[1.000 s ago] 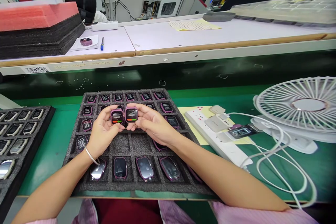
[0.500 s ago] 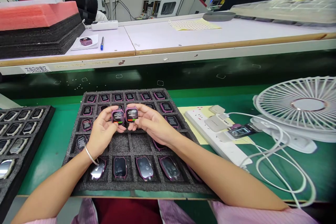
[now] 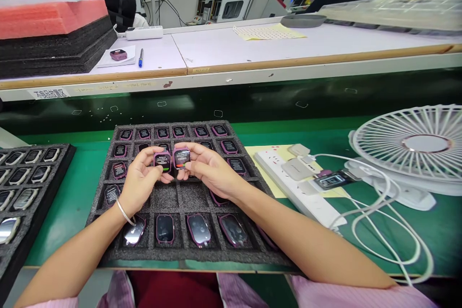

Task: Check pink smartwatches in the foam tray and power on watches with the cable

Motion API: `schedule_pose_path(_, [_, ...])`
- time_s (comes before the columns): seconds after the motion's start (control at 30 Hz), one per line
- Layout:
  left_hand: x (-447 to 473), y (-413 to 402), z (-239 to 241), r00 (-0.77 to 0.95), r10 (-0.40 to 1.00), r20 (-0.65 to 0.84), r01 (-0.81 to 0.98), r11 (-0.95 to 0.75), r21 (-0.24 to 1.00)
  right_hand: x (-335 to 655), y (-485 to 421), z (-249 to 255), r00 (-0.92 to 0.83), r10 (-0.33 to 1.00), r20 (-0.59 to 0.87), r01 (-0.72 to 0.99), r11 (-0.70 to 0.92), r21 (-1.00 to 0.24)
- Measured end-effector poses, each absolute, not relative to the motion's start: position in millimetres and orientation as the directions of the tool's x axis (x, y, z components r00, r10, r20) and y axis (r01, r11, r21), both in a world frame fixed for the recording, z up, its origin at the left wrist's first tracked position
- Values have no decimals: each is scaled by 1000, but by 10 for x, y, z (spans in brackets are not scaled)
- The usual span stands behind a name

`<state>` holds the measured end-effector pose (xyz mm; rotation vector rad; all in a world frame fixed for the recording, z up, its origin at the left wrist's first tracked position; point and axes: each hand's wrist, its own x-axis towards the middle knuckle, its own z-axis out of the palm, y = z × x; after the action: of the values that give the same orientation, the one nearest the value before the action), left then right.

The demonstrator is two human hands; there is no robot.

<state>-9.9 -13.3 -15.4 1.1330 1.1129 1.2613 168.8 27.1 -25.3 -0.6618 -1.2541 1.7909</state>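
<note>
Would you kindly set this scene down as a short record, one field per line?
Left hand: holds a purple watch, screen lit
Right hand: holds a second purple watch, screen lit
Beneath the hands: dark foam tray with purple-rimmed watches
At left: another foam tray with pale-rimmed watches
At right: power strip, white fan
Raised shelf: blue pen, pink foam

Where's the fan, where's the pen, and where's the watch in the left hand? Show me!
Fan [image 3: 427, 143], head view: the round middle of its front.
Pen [image 3: 140, 57], head view: the middle of its barrel.
Watch [image 3: 162, 159] in the left hand [image 3: 140, 180], head view: its screen.
</note>
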Motion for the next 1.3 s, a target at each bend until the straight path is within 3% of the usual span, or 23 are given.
schedule_pose_path(1.3, [-116, -147, -174, 31, 999, 28, -88, -25, 996, 1696, 264, -264, -512, 858, 38, -313, -145, -939])
